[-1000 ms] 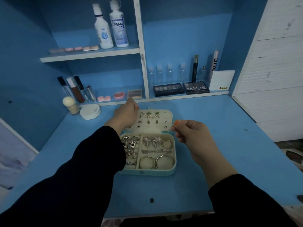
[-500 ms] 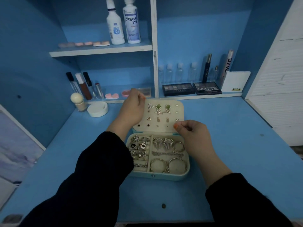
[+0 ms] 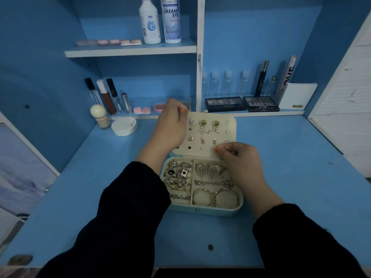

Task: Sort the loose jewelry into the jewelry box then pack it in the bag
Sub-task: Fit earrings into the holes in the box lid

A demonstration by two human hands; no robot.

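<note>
A mint jewelry box [image 3: 200, 210] lies open on the blue desk. Its tray holds rings [image 3: 178, 174] on the left, with leaf earrings, a chain and two bangles [image 3: 203, 198] on the right. The cream lid panel [image 3: 230, 126] stands tilted up behind the tray. Green starfish earrings [image 3: 203, 124] and small studs are pinned to it. My left hand [image 3: 170, 127] grips the panel's top left corner. My right hand [image 3: 241, 161] is at the panel's lower right, thumb and forefinger pinched on what looks like a tiny earring. No bag is in view.
A white round compact [image 3: 124, 127] and a cream-capped bottle [image 3: 99, 116] sit at the desk's back left. Lip products, eyeshadow palettes [image 3: 225, 103] and small clear bottles line the low shelf. Two lens solution bottles [image 3: 150, 21] stand on the upper shelf. A white panel borders the right.
My right hand has moved from the lid's right edge to its lower right corner. My left hand has kept its hold on the top left corner. My view has shifted closer.
</note>
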